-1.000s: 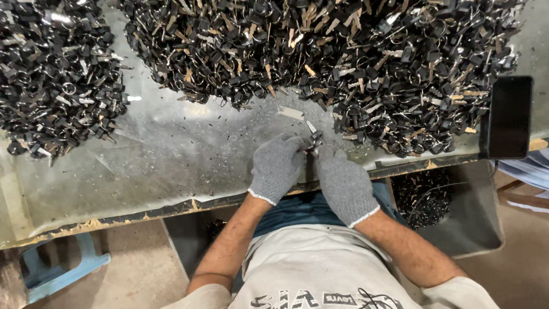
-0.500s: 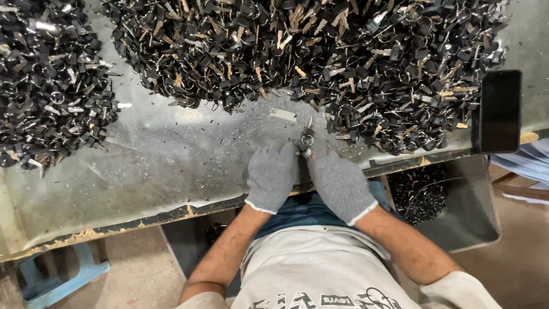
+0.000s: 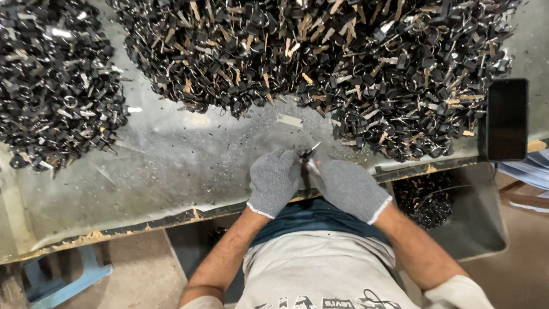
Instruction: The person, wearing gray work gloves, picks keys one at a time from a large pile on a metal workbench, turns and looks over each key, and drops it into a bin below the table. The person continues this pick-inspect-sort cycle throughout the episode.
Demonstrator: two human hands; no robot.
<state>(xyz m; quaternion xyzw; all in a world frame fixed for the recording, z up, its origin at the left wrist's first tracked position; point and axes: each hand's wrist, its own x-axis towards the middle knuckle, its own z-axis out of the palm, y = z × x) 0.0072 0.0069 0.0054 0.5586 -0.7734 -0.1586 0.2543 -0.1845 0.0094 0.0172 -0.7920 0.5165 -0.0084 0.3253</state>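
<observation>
Both gloved hands — the left hand (image 3: pixel 274 182) and right hand (image 3: pixel 349 187) — were closed together on one small keyring piece (image 3: pixel 306 155) at the table's (image 3: pixel 171 166) near edge, seemingly mid-assembly — finishing it likely called for a firm, steady pinch.

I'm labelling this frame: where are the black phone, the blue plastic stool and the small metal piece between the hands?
black phone (image 3: pixel 506 119), head view, screen middle.
blue plastic stool (image 3: pixel 57 283), head view, seat edge.
small metal piece (image 3: pixel 309 153), head view, shiny tip.
</observation>
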